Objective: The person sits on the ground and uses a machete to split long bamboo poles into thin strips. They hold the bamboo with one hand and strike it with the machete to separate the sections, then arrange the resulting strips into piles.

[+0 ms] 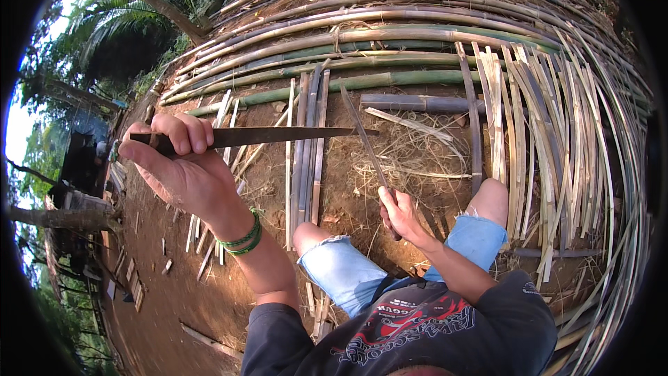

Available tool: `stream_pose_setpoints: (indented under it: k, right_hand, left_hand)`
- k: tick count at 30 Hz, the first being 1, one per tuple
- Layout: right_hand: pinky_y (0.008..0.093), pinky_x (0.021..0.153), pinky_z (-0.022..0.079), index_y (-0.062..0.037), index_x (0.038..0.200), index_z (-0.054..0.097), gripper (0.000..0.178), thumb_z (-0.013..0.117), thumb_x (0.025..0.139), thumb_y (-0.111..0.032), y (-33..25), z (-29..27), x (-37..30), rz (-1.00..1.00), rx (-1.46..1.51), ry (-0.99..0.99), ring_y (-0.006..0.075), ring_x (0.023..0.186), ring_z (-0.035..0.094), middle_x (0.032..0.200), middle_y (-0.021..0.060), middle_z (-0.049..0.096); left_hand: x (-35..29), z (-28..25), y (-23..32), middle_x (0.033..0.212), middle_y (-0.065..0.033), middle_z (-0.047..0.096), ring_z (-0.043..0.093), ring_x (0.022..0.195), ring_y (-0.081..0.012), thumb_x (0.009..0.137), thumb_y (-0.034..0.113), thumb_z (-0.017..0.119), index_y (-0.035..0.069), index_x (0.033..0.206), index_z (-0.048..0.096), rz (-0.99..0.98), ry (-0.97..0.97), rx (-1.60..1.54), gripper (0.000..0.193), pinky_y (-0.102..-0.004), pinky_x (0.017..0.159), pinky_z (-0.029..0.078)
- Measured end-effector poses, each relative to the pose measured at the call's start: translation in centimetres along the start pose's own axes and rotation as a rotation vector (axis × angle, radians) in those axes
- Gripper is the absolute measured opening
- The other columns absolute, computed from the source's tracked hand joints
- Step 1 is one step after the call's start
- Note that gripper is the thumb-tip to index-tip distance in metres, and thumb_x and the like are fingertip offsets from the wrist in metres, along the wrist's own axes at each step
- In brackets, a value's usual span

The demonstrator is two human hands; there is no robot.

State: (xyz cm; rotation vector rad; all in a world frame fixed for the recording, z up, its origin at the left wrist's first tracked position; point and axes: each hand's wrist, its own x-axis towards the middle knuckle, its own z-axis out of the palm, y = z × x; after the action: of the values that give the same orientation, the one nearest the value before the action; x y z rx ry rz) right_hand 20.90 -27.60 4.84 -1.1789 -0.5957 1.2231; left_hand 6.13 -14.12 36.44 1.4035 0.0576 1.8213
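Observation:
My left hand is raised at the left, a green band on its wrist. Its fingers and thumb pinch the wide end of a dark brown flat strip, which narrows towards the right; its material is hard to tell. Between my knees, my right hand is wrapped round the handle of a long narrow knife. The blade points up and away. It crosses the strip near the thin end; I cannot tell whether they touch.
Long bamboo poles lie in rows at the far side. Pale split bamboo strips are laid out on the right, and dark strips lie before my left knee. Shavings litter the dirt. A tree trunk stands at left.

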Motion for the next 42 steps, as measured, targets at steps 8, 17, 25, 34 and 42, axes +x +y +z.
stream_pose_setpoints:
  k: [8, 17, 25, 34, 42]
  right_hand:
    - [0.0258, 0.046, 0.033, -0.004, 0.076, 0.051, 0.055, 0.05, 0.097, -0.055, -10.0, 5.6, -1.0, -0.329, -0.078, -0.311, 0.0071, 0.051, 0.041, 0.056, -0.0022, 0.044]
    - [0.0315, 0.046, 0.032, -0.0068, 0.067, 0.048, 0.061, 0.049, 0.094, -0.061, -3.3, 0.7, 2.7, 0.169, -0.027, -0.1, 0.0081, 0.052, 0.039, 0.052, -0.0023, 0.038]
    - [0.0326, 0.043, 0.031, -0.0069, 0.066, 0.048, 0.062, 0.046, 0.095, -0.061, 1.3, -0.6, 5.8, -0.035, -0.106, 0.07, 0.0119, 0.046, 0.042, 0.052, -0.0011, 0.04]
    - [0.0288, 0.039, 0.027, -0.0093, 0.064, 0.046, 0.06, 0.05, 0.093, -0.062, -1.7, 0.4, 5.6, -0.332, -0.144, -0.023, 0.008, 0.043, 0.036, 0.053, -0.0033, 0.038]
    - [0.0241, 0.036, 0.03, -0.01, 0.067, 0.044, 0.062, 0.048, 0.093, -0.066, -0.7, -1.8, 6.9, 0.119, -0.037, -0.031, 0.0061, 0.039, 0.039, 0.05, -0.0043, 0.038]
  left_hand:
    - [-0.7, 4.4, -1.1, 0.057, 0.0032, 0.029, 0.027, 0.045, -0.0078, 0.096, 0.063, 0.037, 0.013, 0.08, 0.044, -0.007, -0.022, 0.068, 0.052, -0.0212, 0.041, 0.025]
    - [0.0, 3.3, -1.6, 0.054, 0.0046, 0.025, 0.024, 0.042, -0.0066, 0.097, 0.061, 0.037, 0.016, 0.074, 0.035, 0.016, -0.185, -0.017, 0.051, -0.0221, 0.036, 0.021]
    - [0.5, 4.5, -2.3, 0.052, 0.0038, 0.026, 0.024, 0.04, -0.0072, 0.096, 0.063, 0.034, 0.016, 0.073, 0.031, -0.019, -0.222, -0.146, 0.053, -0.0213, 0.033, 0.02]
    - [0.6, 4.7, -2.4, 0.054, 0.0038, 0.027, 0.025, 0.041, -0.0073, 0.096, 0.064, 0.03, 0.015, 0.075, 0.033, 0.009, -0.231, -0.086, 0.053, -0.0218, 0.034, 0.023]
    - [0.8, 5.0, -2.9, 0.057, 0.0041, 0.03, 0.026, 0.044, -0.0072, 0.095, 0.063, 0.037, 0.015, 0.078, 0.04, -0.083, -0.197, -0.063, 0.052, -0.022, 0.041, 0.023]
